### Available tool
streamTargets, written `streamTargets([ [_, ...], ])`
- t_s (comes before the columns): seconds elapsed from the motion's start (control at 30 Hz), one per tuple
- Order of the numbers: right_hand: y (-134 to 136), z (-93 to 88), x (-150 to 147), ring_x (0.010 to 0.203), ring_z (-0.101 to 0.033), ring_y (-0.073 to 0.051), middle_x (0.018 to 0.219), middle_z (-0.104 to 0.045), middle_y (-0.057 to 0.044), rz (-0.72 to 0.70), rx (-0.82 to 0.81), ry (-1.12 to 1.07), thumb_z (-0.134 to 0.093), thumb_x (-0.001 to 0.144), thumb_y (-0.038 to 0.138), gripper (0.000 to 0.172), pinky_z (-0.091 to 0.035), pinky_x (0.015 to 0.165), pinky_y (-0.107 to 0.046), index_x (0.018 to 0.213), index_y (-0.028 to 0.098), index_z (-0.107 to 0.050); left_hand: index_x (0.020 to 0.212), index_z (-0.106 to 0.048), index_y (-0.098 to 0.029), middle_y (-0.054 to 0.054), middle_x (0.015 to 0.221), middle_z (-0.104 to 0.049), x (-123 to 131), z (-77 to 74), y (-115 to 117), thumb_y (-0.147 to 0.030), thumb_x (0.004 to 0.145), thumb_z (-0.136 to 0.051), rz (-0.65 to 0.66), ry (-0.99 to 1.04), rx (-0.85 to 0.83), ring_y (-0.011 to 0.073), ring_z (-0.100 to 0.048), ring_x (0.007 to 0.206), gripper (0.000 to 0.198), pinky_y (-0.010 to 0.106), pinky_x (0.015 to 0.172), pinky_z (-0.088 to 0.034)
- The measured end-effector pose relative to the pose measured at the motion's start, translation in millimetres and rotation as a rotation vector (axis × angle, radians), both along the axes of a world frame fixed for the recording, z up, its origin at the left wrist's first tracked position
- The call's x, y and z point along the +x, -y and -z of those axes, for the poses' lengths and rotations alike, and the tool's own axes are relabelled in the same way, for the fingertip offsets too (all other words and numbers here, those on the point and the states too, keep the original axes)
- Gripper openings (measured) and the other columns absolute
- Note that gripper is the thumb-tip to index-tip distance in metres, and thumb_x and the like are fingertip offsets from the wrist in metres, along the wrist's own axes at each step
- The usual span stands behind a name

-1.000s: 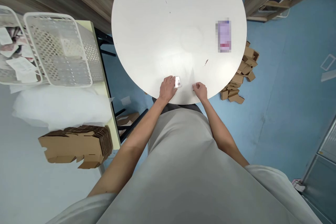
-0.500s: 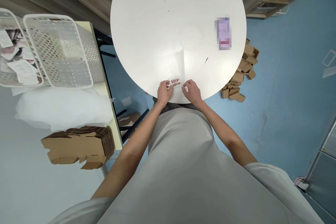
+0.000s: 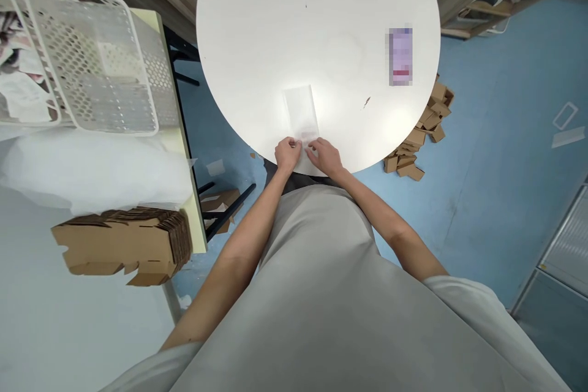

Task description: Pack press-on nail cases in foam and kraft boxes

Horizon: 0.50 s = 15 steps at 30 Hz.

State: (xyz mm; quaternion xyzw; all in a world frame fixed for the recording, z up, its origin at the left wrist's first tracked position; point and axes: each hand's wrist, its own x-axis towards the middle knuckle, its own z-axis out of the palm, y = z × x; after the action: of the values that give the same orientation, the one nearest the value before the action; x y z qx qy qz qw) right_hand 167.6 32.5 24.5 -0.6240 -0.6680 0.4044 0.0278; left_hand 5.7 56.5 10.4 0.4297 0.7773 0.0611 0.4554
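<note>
A translucent plastic sheet or sleeve [image 3: 301, 111] lies flat on the round white table [image 3: 257, 43], close to its near edge. At the sheet's near left corner, my left hand [image 3: 288, 153] is closed with thumb and fingertips pinched together. My right hand [image 3: 325, 156] has its fingers curled in at the near right corner, gripping the sheet there. Faint pinkish marks show through the film between my hands. The small clear pack of reddish pieces is not plainly visible now; whether it lies under the film, I cannot tell.
A blurred purple item [image 3: 401, 56] lies at the table's right. Left of me, a side table [image 3: 196, 220] carries a white perforated basket [image 3: 149, 79], white wrapping [image 3: 96, 165] and stacked flat cardboard boxes [image 3: 124, 242]. Cardboard pieces [image 3: 432, 113] lie on the floor at right.
Both hands have drawn closer together at the sheet's near edge. The pack of reddish pieces, plain to see before, is now hidden from clear view. My view has shifted slightly.
</note>
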Motion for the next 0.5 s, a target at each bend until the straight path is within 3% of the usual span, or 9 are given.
streamTargets([
  [0.13, -14, 14.3, 15, 0.115, -0.071, -0.029, 0.134, -0.073, -0.016, 0.270, 0.009, 0.025, -0.062, 0.111, 0.043, 0.035, -0.059, 0.101, -0.043, 0.137, 0.018, -0.067, 0.102, -0.075, -0.023, 0.007, 0.117, -0.084, -1, 5.2, -2, -0.033, 0.099, -0.068, -0.025, -0.021, -0.023, 0.0257, -0.076, 0.115, 0.012, 0.034, 0.100, -0.052],
  [0.27, -33, 29.7, 12, 0.109, -0.074, -0.029, 0.131, -0.075, -0.015, 0.390, -0.085, -0.010, -0.073, 0.103, 0.046, 0.045, -0.061, 0.101, -0.046, 0.138, 0.019, -0.065, 0.099, -0.075, -0.023, 0.007, 0.116, -0.084, -1, 6.8, -5, -0.029, 0.096, -0.069, -0.025, -0.036, -0.039, 0.0268, -0.076, 0.114, 0.009, 0.034, 0.098, -0.052],
  [0.4, -44, 35.8, -1, 0.113, -0.074, -0.030, 0.127, -0.075, -0.015, 0.464, -0.126, -0.029, -0.080, 0.095, 0.044, 0.039, -0.060, 0.103, -0.046, 0.123, 0.018, -0.071, 0.096, -0.073, -0.024, 0.007, 0.112, -0.083, -1, 6.6, -7, -0.027, 0.094, -0.069, -0.032, -0.037, -0.040, 0.0279, -0.075, 0.111, 0.006, 0.035, 0.097, -0.052],
  [0.5, -45, 35.2, -5, 0.109, -0.074, -0.028, 0.116, -0.078, -0.011, 0.522, -0.163, -0.179, -0.080, 0.093, 0.042, 0.029, -0.060, 0.103, -0.045, 0.108, 0.019, -0.072, 0.096, -0.073, -0.024, 0.007, 0.111, -0.083, -3, 7.6, -6, -0.025, 0.092, -0.069, -0.065, -0.021, -0.046, 0.0281, -0.075, 0.112, 0.006, 0.036, 0.098, -0.052],
])
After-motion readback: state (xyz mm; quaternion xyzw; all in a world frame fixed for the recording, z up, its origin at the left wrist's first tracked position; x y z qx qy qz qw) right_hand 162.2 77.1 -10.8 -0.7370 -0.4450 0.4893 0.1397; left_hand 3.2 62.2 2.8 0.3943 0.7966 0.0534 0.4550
